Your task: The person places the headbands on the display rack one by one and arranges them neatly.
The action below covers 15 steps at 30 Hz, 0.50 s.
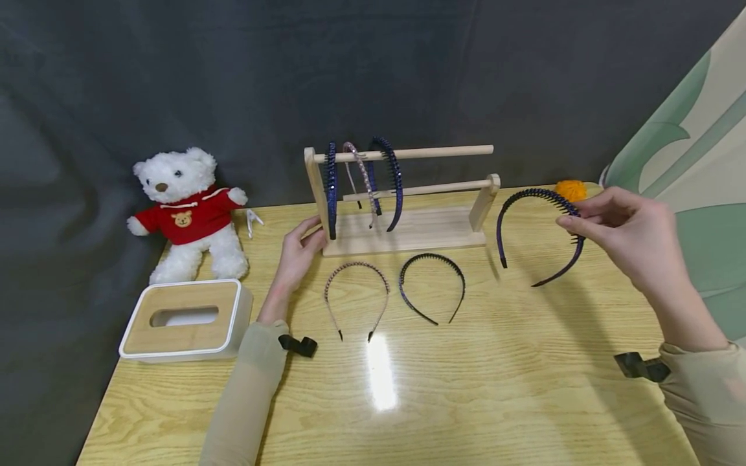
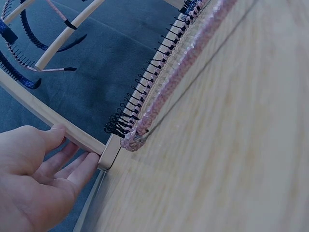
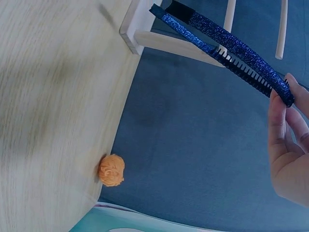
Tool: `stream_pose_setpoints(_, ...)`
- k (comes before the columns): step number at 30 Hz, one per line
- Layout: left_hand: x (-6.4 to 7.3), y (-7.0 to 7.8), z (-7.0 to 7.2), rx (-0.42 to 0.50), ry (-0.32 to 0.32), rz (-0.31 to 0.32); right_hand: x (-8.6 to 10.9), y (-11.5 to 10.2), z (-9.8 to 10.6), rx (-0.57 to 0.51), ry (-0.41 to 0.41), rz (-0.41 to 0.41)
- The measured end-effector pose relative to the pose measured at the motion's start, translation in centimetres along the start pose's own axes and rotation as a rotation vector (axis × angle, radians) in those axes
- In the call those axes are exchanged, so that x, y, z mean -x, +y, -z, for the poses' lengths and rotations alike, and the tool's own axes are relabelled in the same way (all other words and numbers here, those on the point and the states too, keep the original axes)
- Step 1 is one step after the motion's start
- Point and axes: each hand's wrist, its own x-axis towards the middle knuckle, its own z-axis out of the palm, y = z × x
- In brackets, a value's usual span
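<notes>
My right hand (image 1: pixel 635 233) pinches a dark blue glittery toothed headband (image 1: pixel 539 192) by one side, holding it up right of the rack. In the right wrist view, its blue band (image 3: pixel 241 50) runs out from the fingertips. My left hand (image 1: pixel 299 252) grips the lower left end post of the wooden headband rack (image 1: pixel 408 236), thumb and fingers on the post (image 2: pixel 48 113) in the left wrist view. From the rack's upper bar hang a dark blue headband (image 1: pixel 332 194), a pink one (image 1: pixel 362 175) and another dark blue one (image 1: pixel 396 181).
A pink headband (image 1: pixel 357 265) and a dark headband (image 1: pixel 431 256) lie before the rack. On the left are a white teddy bear (image 1: pixel 192 217) in a red top and a tissue box (image 1: pixel 180 323). An orange ball-shaped thing (image 3: pixel 111 170) sits near the table's back edge.
</notes>
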Motion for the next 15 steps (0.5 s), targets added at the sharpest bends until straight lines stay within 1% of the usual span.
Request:
stream_pose_setpoints(5, -0.02, 0.03, -0.03, 0.002, -0.002, 0.004, -0.11, -0.25, 0.06, -0.025, 0.033, 0.017)
stream_pose_setpoints(11, 0.03, 0.05, -0.02, 0.0, -0.005, 0.011, -0.16, -0.58, 0.12, -0.003, 0.056, 0.03)
stream_pose_setpoints(15, -0.02, -0.02, -0.05, 0.018, -0.002, 0.015, -0.15, -0.86, 0.15, 0.011, 0.075, 0.028)
